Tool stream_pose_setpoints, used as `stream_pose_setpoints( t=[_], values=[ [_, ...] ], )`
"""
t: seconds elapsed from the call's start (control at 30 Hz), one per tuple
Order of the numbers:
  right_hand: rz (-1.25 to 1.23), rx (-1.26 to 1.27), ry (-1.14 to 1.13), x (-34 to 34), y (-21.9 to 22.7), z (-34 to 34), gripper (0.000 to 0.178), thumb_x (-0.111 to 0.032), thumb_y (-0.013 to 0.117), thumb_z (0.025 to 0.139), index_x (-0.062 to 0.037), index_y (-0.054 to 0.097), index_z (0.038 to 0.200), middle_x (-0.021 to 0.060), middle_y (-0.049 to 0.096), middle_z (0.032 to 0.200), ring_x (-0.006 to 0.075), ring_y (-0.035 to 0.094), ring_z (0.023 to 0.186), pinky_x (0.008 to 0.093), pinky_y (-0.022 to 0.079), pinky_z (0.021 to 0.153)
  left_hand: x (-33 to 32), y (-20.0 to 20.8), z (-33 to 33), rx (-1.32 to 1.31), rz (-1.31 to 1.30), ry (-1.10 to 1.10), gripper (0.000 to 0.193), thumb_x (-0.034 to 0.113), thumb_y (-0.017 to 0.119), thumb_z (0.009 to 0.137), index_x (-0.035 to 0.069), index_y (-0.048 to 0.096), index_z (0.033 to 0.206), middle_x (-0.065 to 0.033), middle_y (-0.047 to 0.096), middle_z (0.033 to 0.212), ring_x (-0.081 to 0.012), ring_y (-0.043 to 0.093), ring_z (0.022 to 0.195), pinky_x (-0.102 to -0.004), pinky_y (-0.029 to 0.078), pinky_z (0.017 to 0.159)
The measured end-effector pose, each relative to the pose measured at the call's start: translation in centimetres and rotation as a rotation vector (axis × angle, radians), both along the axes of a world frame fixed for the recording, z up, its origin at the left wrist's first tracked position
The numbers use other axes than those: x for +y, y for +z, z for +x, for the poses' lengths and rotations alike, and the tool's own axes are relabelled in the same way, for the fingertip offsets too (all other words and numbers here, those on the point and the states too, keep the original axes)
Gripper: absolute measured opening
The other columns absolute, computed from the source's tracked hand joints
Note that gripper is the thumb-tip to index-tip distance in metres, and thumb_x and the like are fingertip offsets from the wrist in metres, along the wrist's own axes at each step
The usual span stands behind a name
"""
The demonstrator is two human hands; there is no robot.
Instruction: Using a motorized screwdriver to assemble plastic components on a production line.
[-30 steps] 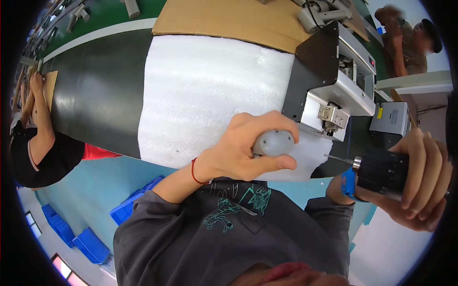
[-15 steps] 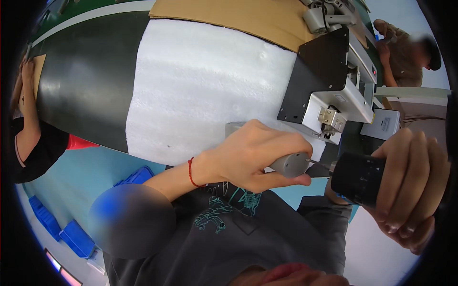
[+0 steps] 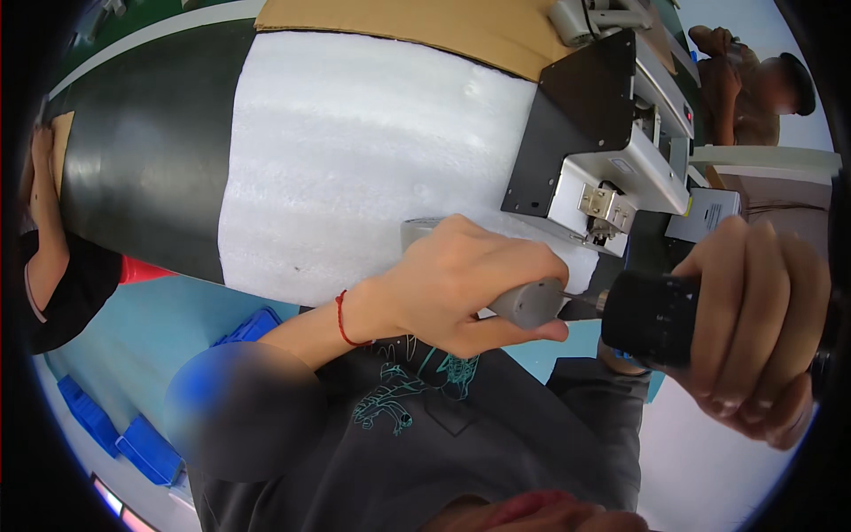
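My left hand (image 3: 456, 288), with a red cord bracelet on its wrist, is closed around a grey rounded device (image 3: 530, 304). Its round end sticks out between thumb and fingers, and another grey part shows behind the knuckles; the middle is hidden by my hand. In my right hand (image 3: 758, 324) is a black electric screwdriver (image 3: 649, 317), wrapped by the fingers and held level. Its thin bit (image 3: 581, 298) points left and reaches the round end of the device. Whether a screw sits at the tip is too small to tell.
White foam sheet (image 3: 372, 160) covers the dark table (image 3: 151, 168). At its right stands a black and silver machine (image 3: 612, 164); brown cardboard (image 3: 417, 31) lies behind. One person works at far left, another at far right. Blue bins (image 3: 146, 450) sit on the floor.
The whole view has shifted slightly, so the table and machine appear a little further left and up. Both hands keep their grips, and the bit stays at the device's end.
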State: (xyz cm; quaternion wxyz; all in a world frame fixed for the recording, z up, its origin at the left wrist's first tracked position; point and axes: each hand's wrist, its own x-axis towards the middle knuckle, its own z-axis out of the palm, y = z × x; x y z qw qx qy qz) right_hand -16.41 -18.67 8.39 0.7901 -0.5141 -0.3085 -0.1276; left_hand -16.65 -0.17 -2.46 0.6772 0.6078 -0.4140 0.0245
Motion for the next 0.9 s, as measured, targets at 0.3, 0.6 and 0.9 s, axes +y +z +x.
stream_pose_setpoints(
  t=[0.3,0.6,0.9],
  values=[
    [-0.119,-0.009,-0.26,-1.9,-2.9,-1.2,0.051,-0.006,0.052,0.078,-0.0094,0.034,0.126,0.0001,0.043,0.06,0.0103,0.041,0.045,0.0261,0.038,0.046,0.3,-0.2,0.0,0.037,-0.05,0.021,0.031,0.03,0.077,0.07,0.008,0.059,0.082,-0.0018,0.057,0.064,-0.0186,0.054,0.05,-0.0252,0.039,0.044],
    [-0.144,0.158,-0.081,-2.0,-3.5,-1.6,0.04,0.002,0.055,0.075,-0.013,0.037,0.108,0.0004,0.046,0.058,0.0127,0.041,0.043,0.0286,0.039,0.044,0.0,-0.1,0.3,0.047,-0.001,0.002,0.031,0.028,0.078,0.069,0.009,0.059,0.085,-0.0013,0.057,0.064,-0.0189,0.054,0.05,-0.0255,0.038,0.044],
    [0.18,-0.1,0.263,-6.2,1.2,-5.0,0.04,-0.001,0.064,0.072,-0.0051,0.044,0.107,-0.0011,0.061,0.066,0.0063,0.06,0.054,0.0142,0.052,0.054,-0.4,-0.2,-0.4,0.062,0.071,0.015,0.029,0.025,0.077,0.068,0.011,0.059,0.085,-0.0011,0.058,0.066,-0.0194,0.056,0.054,-0.0257,0.039,0.047]
  ],
)
